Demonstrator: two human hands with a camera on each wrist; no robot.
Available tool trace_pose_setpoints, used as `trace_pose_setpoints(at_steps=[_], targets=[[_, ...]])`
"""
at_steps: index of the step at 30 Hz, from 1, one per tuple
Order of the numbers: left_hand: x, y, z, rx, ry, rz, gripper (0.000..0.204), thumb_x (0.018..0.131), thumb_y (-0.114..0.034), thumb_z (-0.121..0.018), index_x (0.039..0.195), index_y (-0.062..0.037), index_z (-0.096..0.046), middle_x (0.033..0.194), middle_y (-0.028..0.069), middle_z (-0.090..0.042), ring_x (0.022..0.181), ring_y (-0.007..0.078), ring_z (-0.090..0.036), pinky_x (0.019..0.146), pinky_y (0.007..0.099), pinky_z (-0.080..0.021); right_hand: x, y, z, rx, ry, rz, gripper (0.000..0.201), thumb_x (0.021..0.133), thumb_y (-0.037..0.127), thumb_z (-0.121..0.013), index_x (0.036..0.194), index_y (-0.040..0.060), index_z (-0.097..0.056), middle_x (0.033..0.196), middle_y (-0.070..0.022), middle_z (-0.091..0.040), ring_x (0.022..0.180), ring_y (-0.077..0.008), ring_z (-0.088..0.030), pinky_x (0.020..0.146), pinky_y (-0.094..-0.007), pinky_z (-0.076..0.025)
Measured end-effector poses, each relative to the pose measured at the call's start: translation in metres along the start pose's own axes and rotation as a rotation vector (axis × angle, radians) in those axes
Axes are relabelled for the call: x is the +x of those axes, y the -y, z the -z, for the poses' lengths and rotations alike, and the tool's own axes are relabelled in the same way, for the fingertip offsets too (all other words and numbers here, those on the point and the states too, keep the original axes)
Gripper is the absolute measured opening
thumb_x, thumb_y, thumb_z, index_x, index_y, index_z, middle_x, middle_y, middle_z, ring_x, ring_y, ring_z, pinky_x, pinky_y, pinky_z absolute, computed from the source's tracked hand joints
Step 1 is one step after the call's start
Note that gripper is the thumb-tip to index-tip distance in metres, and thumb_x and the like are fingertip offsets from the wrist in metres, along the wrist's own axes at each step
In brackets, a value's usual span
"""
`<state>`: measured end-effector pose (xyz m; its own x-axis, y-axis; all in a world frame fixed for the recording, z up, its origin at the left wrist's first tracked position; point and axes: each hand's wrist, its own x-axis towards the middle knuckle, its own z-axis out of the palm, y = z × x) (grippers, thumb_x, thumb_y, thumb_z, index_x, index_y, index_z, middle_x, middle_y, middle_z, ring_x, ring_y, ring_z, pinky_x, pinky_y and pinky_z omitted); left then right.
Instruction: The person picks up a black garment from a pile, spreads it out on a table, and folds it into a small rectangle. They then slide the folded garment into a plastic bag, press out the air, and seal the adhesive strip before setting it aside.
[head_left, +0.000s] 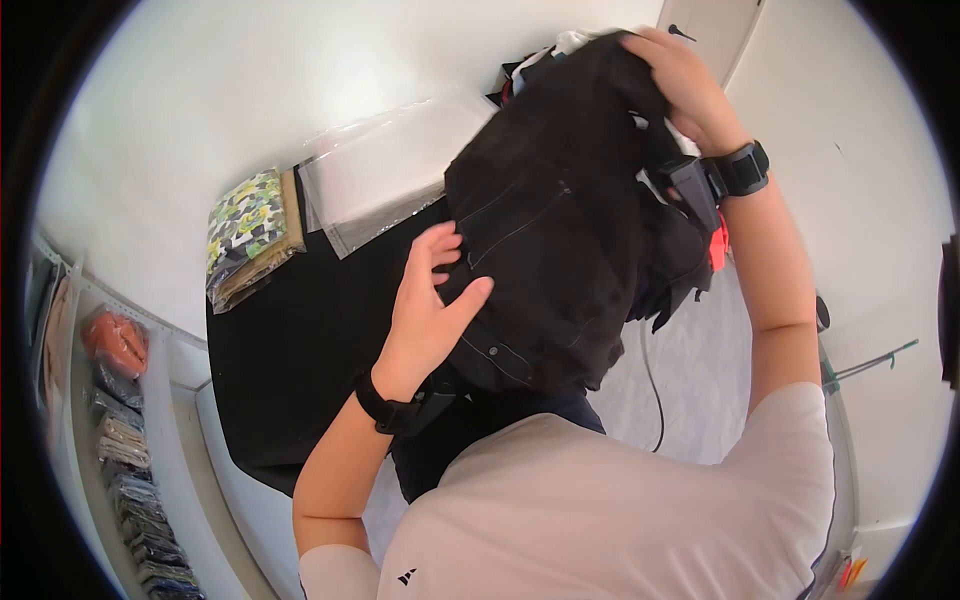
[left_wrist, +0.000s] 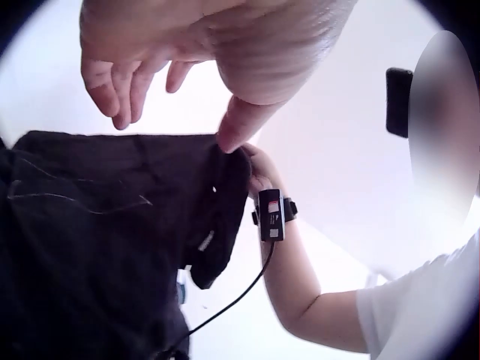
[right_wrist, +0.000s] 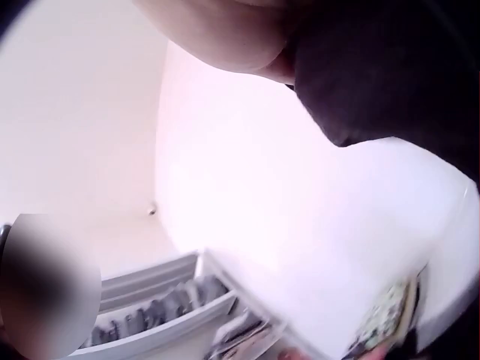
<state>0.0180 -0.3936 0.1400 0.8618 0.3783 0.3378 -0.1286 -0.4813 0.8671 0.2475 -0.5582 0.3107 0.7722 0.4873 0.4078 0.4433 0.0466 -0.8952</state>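
A black garment (head_left: 545,220) with pale stitch lines and a small button hangs in front of the person. High at the upper right, the right hand (head_left: 685,85) grips the garment's top end. Seen from the right wrist, part of that hand (right_wrist: 232,37) is beside the dark cloth (right_wrist: 375,75), its fingertips mostly hidden. Over the garment's left edge, the left hand (head_left: 430,310) has its fingers spread and thumb apart, holding nothing. In the left wrist view, the left hand (left_wrist: 202,52) appears above the cloth (left_wrist: 97,225), its thumb overlapping the cloth's upper corner.
Clear plastic bags (head_left: 390,160) and a packed patterned garment (head_left: 245,225) lie on the black table (head_left: 310,340). Beyond the held garment is a pile of clothes (head_left: 675,250). A shelf (head_left: 185,450) with wrapped garments stands at left; a cable (head_left: 652,385) hangs at right.
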Motion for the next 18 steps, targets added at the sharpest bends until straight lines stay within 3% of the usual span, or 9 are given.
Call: trace_pose_setpoints(at_steps=[2,5,7,8,10,11,12,14,18], targets=[[0.001,-0.027,-0.004,-0.405,0.028,-0.086,0.066,0.079,-0.018,-0.07,0.135,-0.0061,-0.036,0.125,0.014,-0.049,0.116,0.0227,-0.048,0.096,0.0366,-0.038,-0.025,0.023,-0.04,0.113,0.234,0.022,0.021,0.092,0.012,-0.048,0.104,-0.001,-0.058,0.095,-0.0055,-0.061,0.084,-0.0108,-0.058,0.073,-0.0235,-0.047],[-0.005,-0.04,-0.01,-0.807,-0.033,-0.18,0.077,0.076,-0.022,-0.075,0.137,-0.0011,-0.033,0.131,0.0153,-0.043,0.116,0.0224,-0.048,0.097,0.0356,-0.038,-0.069,0.038,-0.09,-0.263,0.617,0.312,0.025,0.093,0.025,-0.051,0.105,0.0037,-0.058,0.091,-0.0031,-0.06,0.086,-0.0105,-0.058,0.075,-0.0236,-0.046],[-0.02,-0.036,0.011,-0.315,-0.124,-0.094,0.052,0.085,-0.017,-0.066,0.127,0.0008,-0.044,0.121,0.0099,-0.052,0.11,0.0189,-0.051,0.094,0.0326,-0.039,-0.097,0.033,-0.119,-0.031,1.054,0.348,0.029,0.092,0.021,-0.054,0.115,0.0034,-0.052,0.09,-0.0062,-0.062,0.089,-0.0127,-0.059,0.079,-0.0262,-0.046],[-0.027,-0.032,0.02,-0.186,-0.163,0.032,0.042,0.088,-0.015,-0.062,0.124,0.0017,-0.047,0.117,0.0082,-0.055,0.107,0.0184,-0.052,0.093,0.0312,-0.04,-0.103,0.04,-0.108,-0.214,1.126,0.388,0.027,0.091,0.017,-0.057,0.113,0.0018,-0.055,0.095,-0.0074,-0.063,0.089,-0.0126,-0.06,0.083,-0.0267,-0.046],[-0.043,-0.021,0.046,-0.265,-0.318,0.119,0.033,0.091,-0.013,-0.057,0.12,0.0017,-0.05,0.113,0.0069,-0.058,0.103,0.0176,-0.055,0.091,0.03,-0.042,-0.082,0.022,-0.11,-0.051,1.046,0.525,0.024,0.092,0.017,-0.056,0.109,0.0013,-0.06,0.097,-0.0066,-0.065,0.089,-0.0133,-0.061,0.084,-0.0266,-0.047],[-0.05,-0.015,0.059,-0.38,-0.42,0.183,0.031,0.092,-0.012,-0.055,0.12,0.0017,-0.051,0.112,0.0066,-0.058,0.102,0.0175,-0.056,0.091,0.0296,-0.042,-0.07,0.019,-0.102,-0.017,0.933,0.311,0.021,0.092,0.017,-0.056,0.104,0.001,-0.063,0.097,-0.0052,-0.066,0.089,-0.0128,-0.061,0.084,-0.0261,-0.047],[-0.056,-0.008,0.073,-0.637,-0.551,0.308,0.032,0.092,-0.013,-0.055,0.121,0.0017,-0.05,0.114,0.0071,-0.058,0.103,0.0178,-0.056,0.092,0.0298,-0.042,-0.05,0.008,-0.094,-0.052,0.816,0.338,0.021,0.093,0.017,-0.055,0.105,0.0018,-0.062,0.099,-0.004,-0.065,0.09,-0.0115,-0.061,0.086,-0.0256,-0.046],[-0.078,0.01,0.114,-0.697,-0.511,0.387,0.027,0.093,-0.017,-0.056,0.113,0.0004,-0.057,0.111,0.0084,-0.06,0.102,0.0187,-0.058,0.088,0.0305,-0.046,-0.024,-0.028,-0.078,-0.078,0.639,0.134,0.021,0.092,0.021,-0.056,0.101,0.0031,-0.062,0.097,-0.003,-0.065,0.085,-0.0091,-0.059,0.081,-0.0229,-0.046],[-0.106,0.029,0.148,-0.605,-0.596,0.429,0.026,0.092,-0.02,-0.058,0.11,-0.0021,-0.058,0.108,0.006,-0.062,0.098,0.0158,-0.059,0.077,0.0313,-0.05,-0.01,-0.14,-0.061,-0.552,0.706,-0.133,0.025,0.086,0.023,-0.061,0.099,0.0017,-0.062,0.08,-0.0027,-0.063,0.071,-0.0095,-0.056,0.063,-0.0256,-0.046]])
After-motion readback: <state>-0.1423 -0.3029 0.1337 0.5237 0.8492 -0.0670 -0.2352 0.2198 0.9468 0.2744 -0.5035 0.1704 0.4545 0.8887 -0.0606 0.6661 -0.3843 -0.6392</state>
